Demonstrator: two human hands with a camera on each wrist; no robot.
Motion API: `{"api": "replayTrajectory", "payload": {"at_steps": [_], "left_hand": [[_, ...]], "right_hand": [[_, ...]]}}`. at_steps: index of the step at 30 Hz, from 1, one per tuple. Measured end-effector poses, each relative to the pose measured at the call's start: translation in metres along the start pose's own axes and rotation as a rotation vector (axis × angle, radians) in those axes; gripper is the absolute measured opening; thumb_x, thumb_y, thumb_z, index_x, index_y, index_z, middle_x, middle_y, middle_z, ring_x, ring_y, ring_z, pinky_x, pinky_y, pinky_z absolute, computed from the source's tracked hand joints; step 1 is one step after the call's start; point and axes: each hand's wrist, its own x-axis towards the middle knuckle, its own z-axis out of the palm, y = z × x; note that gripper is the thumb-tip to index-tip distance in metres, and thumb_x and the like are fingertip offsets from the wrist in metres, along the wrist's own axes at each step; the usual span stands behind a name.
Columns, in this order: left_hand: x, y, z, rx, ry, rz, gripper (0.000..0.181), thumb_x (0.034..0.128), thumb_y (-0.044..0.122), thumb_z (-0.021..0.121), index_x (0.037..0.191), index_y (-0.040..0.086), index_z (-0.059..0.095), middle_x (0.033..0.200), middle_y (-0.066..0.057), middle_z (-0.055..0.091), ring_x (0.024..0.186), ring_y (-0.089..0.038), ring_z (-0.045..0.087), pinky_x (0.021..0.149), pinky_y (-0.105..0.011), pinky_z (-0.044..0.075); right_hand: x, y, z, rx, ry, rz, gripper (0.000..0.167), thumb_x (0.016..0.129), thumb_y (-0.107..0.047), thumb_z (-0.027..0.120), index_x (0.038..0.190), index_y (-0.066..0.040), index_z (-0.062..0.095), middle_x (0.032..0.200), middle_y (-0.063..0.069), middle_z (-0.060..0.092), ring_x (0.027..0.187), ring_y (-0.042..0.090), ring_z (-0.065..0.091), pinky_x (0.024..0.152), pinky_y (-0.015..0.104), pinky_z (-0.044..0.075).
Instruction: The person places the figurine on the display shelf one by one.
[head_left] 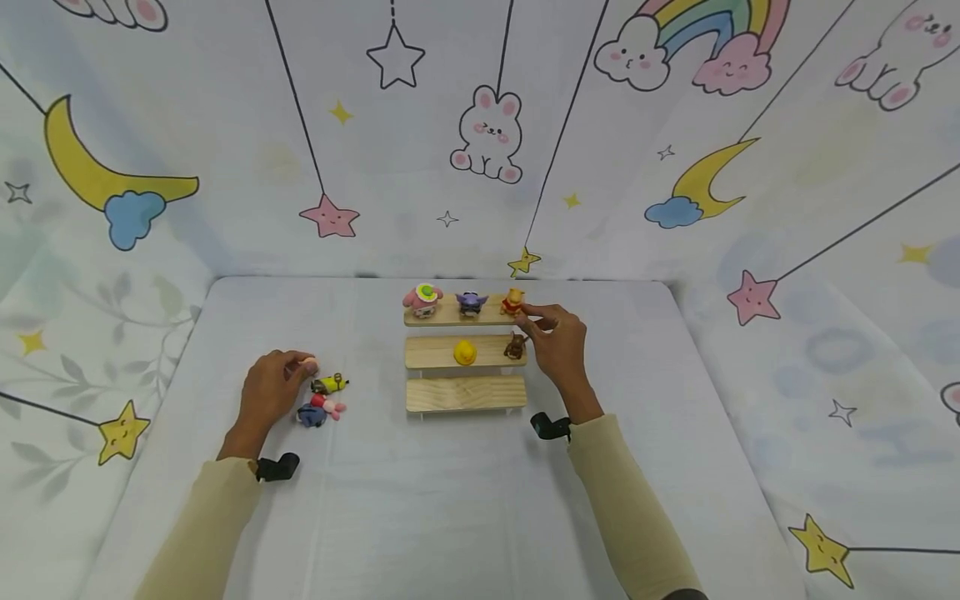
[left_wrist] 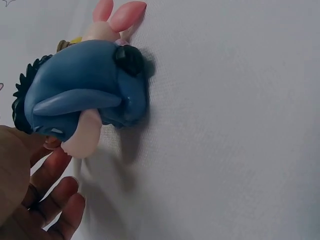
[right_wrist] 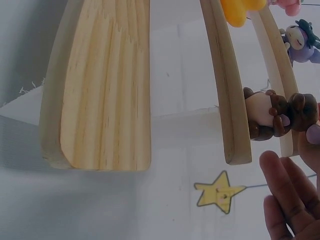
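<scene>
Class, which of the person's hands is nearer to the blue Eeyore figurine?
Left. The left hand is close beside the Eeyore figurine; the right hand is farther off, at the Winnie-the-Pooh figurine.

Here's the bear [head_left: 513,302], yellow in a red top, and the brown toy [right_wrist: 277,116] flashing a cream belly! The donkey [left_wrist: 80,70] comes up blue, with a near-black mane and pale pinkish muzzle; the piglet [left_wrist: 103,31] shows bright pink ears. Purple on the purple toy [head_left: 471,304], lime and white topping the pink toy [head_left: 422,302]! The shelf [head_left: 465,395] runs pale, streaked wood grain; sleeves [head_left: 204,517] beige, surface [head_left: 390,517] white, backdrop [head_left: 247,108] printed with yellow moons, pink stars, a rainbow!
</scene>
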Motion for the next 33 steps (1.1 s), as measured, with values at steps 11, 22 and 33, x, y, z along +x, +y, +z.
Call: {"api": "replayTrajectory", "payload": {"at_steps": [11,22,33], "left_hand": [[-0.001,-0.001,0.001,-0.070,0.024,0.019,0.042,0.0982,0.010,0.077,0.139,0.009,0.070,0.125,-0.021,0.071,0.108,-0.038,0.063,0.084,-0.047,0.050],[0.000,0.008,0.002,-0.133,0.045,0.009,0.029,0.1014,0.011,0.073,0.130,0.009,0.075,0.124,-0.020,0.073,0.104,-0.034,0.064,0.080,-0.035,0.048],[0.005,0.045,-0.012,-0.180,0.094,0.047,0.029,0.1021,0.018,0.073,0.130,0.010,0.076,0.118,-0.017,0.074,0.101,-0.028,0.059,0.081,-0.037,0.047]], "right_hand": [[0.001,0.000,0.000,-0.002,0.015,-0.035,0.037,0.089,-0.036,0.083,0.119,-0.015,0.083,0.108,0.008,0.081,0.089,0.027,0.076,0.080,0.045,0.061],[-0.001,-0.001,0.001,0.017,-0.008,-0.018,0.036,0.091,-0.036,0.081,0.121,-0.016,0.082,0.112,0.006,0.080,0.092,0.025,0.076,0.083,0.046,0.061],[-0.001,-0.002,-0.001,0.006,-0.007,-0.004,0.037,0.091,-0.038,0.080,0.121,-0.016,0.082,0.112,0.006,0.080,0.092,0.025,0.076,0.083,0.044,0.060]]}}
